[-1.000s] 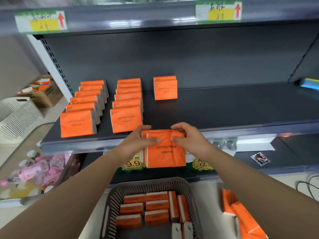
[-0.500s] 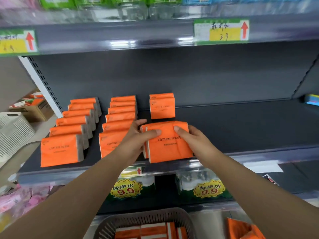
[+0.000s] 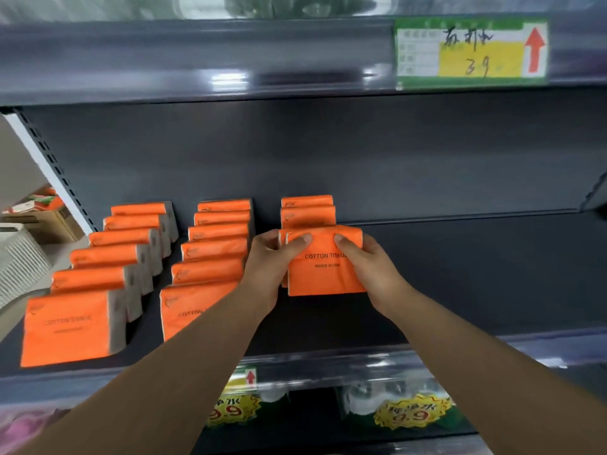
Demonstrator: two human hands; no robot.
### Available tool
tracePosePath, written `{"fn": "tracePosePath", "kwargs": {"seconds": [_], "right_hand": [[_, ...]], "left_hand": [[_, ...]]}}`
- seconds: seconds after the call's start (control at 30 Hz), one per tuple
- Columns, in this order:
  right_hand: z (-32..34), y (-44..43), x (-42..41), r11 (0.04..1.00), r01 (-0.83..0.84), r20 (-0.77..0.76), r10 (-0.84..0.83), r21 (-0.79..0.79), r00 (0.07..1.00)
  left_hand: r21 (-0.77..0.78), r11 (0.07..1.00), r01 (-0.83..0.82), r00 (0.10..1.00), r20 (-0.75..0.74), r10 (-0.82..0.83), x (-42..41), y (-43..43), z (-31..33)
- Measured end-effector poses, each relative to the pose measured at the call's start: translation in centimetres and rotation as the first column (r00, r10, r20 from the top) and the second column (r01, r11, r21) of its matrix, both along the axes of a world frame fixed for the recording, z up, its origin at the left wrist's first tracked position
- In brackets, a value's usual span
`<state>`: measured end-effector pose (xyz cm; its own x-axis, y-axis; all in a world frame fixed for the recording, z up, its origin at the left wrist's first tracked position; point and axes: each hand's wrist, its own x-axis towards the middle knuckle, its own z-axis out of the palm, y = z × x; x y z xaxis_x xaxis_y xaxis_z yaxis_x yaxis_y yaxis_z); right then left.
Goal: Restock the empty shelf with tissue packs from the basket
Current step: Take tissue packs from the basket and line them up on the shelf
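Both my hands hold a small stack of orange tissue packs [image 3: 323, 274] upright over the dark shelf [image 3: 460, 274]. My left hand [image 3: 272, 257] grips its left edge and my right hand [image 3: 364, 261] its right edge. The stack sits just in front of two packs [image 3: 307, 211] standing at the back of the third row. Two full rows of orange packs stand to the left: the left row [image 3: 98, 280] and the middle row [image 3: 210, 257]. The basket is out of view.
The shelf's right part is bare dark metal. A price label [image 3: 471, 52] hangs on the shelf edge above. Below the front rail [image 3: 427, 359] are bottles with yellow 9.9 stickers [image 3: 412, 415]. A white crate [image 3: 19, 261] and a cardboard box [image 3: 42, 218] stand at the left.
Both hands carried the stack up from above the basket and forward onto the shelf, toward the two packs at the back. The view tilted up, so the basket dropped out of sight.
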<state>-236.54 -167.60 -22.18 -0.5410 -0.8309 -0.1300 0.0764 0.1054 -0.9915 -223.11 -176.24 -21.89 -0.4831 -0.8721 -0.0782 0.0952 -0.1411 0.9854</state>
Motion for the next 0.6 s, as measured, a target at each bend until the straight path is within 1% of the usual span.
{"fn": "tracePosePath", "kwargs": {"seconds": [0.13, 0.23, 0.37, 0.6], "right_hand": [[-0.8, -1.5, -1.0, 0.998, 0.054, -0.035, -0.054, -0.012, 0.998], [-1.5, -2.4, -1.3, 0.997, 0.08, -0.033, -0.081, -0.022, 0.996], [-2.7, -3.5, -1.7, 0.994, 0.103, -0.032, -0.105, -0.047, 0.994], [-3.3, -5.1, -1.7, 0.994, 0.106, -0.152, -0.111, -0.038, 0.982]], "left_hand": [[0.022, 0.999, -0.029, 0.999, 0.015, 0.029, -1.6, -1.0, -1.0], [-0.007, 0.999, -0.032, 0.998, 0.052, 0.032, -2.4, -1.7, -1.8], [-0.032, 0.997, -0.069, 0.996, 0.061, 0.071, -3.1, -2.2, -2.8], [-0.088, 0.994, -0.068, 0.994, 0.085, 0.075, -4.0, -2.7, -3.4]]}}
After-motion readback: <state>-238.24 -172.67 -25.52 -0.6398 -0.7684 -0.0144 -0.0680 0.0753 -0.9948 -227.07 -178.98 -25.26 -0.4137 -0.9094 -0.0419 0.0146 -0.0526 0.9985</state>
